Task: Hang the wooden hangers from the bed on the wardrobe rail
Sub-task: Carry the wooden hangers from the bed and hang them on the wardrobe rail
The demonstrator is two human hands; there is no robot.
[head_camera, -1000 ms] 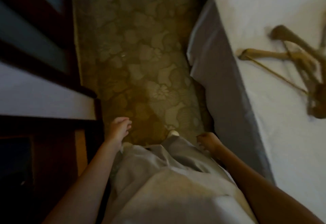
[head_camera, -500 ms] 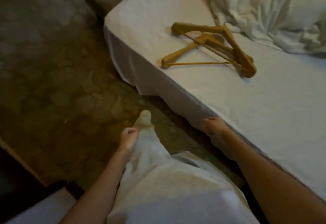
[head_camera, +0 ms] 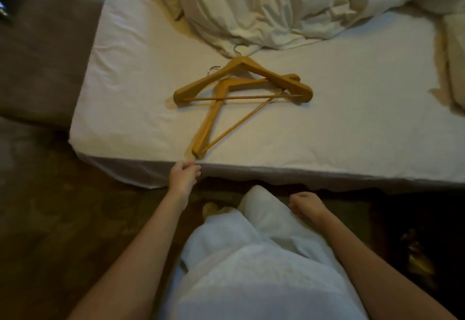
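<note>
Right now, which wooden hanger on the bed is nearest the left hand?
The tilted hanger, whose end reaches the edge of the bed near the left hand. The other hanger lies farther back, its bar level.

Dim, warm light falls on the bed [head_camera: 352, 123]; the floor beside it lies in deep shadow. Soft focus throughout, wide-angle bending at the edges.

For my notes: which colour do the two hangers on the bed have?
The hangers are light golden-brown wood with small metal hooks; the head view shows them.
</note>
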